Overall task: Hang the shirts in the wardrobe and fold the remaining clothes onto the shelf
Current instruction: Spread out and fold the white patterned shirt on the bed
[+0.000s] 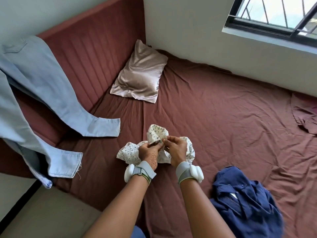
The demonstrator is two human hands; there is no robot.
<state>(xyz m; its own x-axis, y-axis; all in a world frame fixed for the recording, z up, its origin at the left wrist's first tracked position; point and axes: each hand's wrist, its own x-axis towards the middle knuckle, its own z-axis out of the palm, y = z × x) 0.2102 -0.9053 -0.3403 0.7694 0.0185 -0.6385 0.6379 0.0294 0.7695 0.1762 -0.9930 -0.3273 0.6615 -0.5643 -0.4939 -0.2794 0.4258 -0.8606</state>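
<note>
Right now, from the head camera, you have both hands on the cream floral garment, which sits bunched on the bed sheet straight ahead of you, close in; your left hand pinches a fold of it between thumb and fingers, and your right hand pinches the same raised edge just beside it, the fingertips of the two hands nearly touching over the middle of the bundle; the cloth is too crumpled to show a long axis, though its bulk spreads left and right under your wrists, with one lobe standing up beyond your fingers; neither hand is nearer, so I judge the next move to be drawing the hands apart sideways to open the piece; the light blue jeans hang over the headboard well off to your left, legs trailing onto the sheet; the navy shirt lies heaped near your right forearm; a maroon garment lies far right, and a satin pillow rests against the headboard.
</note>
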